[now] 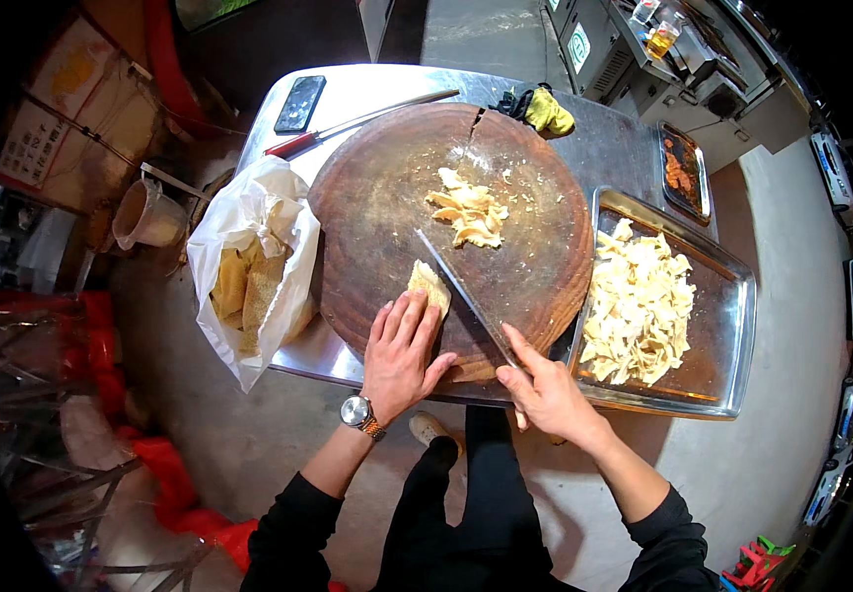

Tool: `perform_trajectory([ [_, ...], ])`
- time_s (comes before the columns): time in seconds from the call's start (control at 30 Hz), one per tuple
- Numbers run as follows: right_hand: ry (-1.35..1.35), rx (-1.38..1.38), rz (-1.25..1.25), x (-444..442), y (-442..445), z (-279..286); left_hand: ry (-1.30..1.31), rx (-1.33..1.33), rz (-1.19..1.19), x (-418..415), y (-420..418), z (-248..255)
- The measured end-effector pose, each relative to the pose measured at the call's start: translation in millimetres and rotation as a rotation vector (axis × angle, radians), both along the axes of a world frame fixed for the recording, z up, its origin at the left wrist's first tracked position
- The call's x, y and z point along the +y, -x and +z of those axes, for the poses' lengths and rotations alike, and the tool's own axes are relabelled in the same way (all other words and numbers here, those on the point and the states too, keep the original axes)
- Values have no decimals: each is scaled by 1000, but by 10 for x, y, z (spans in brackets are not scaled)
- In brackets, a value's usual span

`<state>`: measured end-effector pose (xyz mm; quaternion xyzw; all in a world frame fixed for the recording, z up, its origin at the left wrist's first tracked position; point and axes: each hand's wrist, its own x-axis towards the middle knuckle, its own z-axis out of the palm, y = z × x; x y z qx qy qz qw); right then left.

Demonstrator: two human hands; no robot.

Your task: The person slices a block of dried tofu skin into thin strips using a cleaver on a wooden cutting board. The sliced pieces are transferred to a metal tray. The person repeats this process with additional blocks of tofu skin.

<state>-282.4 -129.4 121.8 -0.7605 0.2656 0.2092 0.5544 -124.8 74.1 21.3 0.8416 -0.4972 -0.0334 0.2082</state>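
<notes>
My left hand (402,348) presses flat, fingers forward, on a pale, bumpy piece of what looks like tripe (431,287), whose near part it hides. In my right hand (548,396) is a large kitchen knife (463,292), its blade seen nearly edge-on and just right of the piece. The handle is hidden in my grip. Both hands work at the near side of a round wooden chopping block (375,200). Farther back on the block lies a small heap of cut pale slices (469,211), with crumbs around it.
Right of the block, a steel tray (722,348) holds many cut slices (641,303). A white plastic bag (212,244) with larger pieces stands left. Behind lie a sharpening steel (367,118), a phone (301,104), a yellow-and-black glove or cloth (545,111) and a small food tray (684,174).
</notes>
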Motion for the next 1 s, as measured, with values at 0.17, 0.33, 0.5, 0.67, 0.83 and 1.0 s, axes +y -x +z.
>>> perform_trajectory([
  [0.17, -326, 21, -74, -74, -59, -48, -10, 44, -162, 82, -134, 30],
  [0.33, -431, 160, -86, -115, -213, 44, -228, 44, -232, 37, -173, 211],
  [0.5, 348, -462, -29, 200, -26, -415, -156, -171, -184, 22, -122, -93],
  [0.67, 494, -178, 150, 531, 56, -286, -107, 29, -189, 141, -131, -132],
  [0.83, 600, -121, 220, 680, 131, -290, 67, 51, -190, 201, -139, -279],
  [1.0, 590, -97, 232, 688, 203, -333, 126, 67, -187, 213, -143, -338],
])
